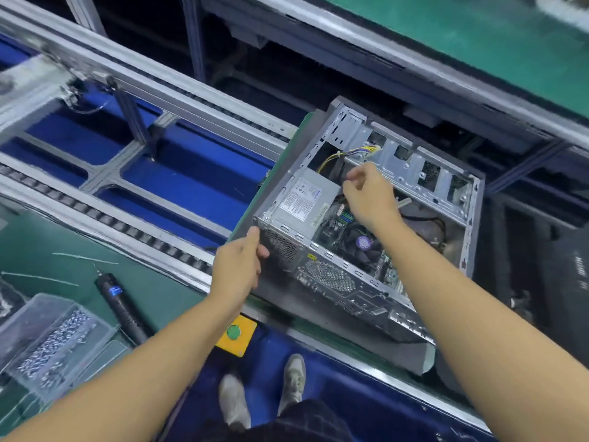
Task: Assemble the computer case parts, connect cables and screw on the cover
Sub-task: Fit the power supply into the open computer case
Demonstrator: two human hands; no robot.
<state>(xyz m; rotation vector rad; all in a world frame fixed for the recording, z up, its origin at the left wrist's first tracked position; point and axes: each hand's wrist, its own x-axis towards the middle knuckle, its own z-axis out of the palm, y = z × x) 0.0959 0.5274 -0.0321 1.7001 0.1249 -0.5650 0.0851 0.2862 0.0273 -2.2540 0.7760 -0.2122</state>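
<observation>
On conveyor line [134,232], green worktop [57,244] alongside: open computer case [328,275]; left hand [237,266] grips its corner; right hand [369,197] curled inside, hold unclear.

Computer case [334,260] lies on its side, open face up, cover off, skewed on the line. Silver PSU [306,199] in near-left corner. Yellow/purple cable bundle [353,152] runs to drive cage. CPU fan [363,243] visible on board.
</observation>
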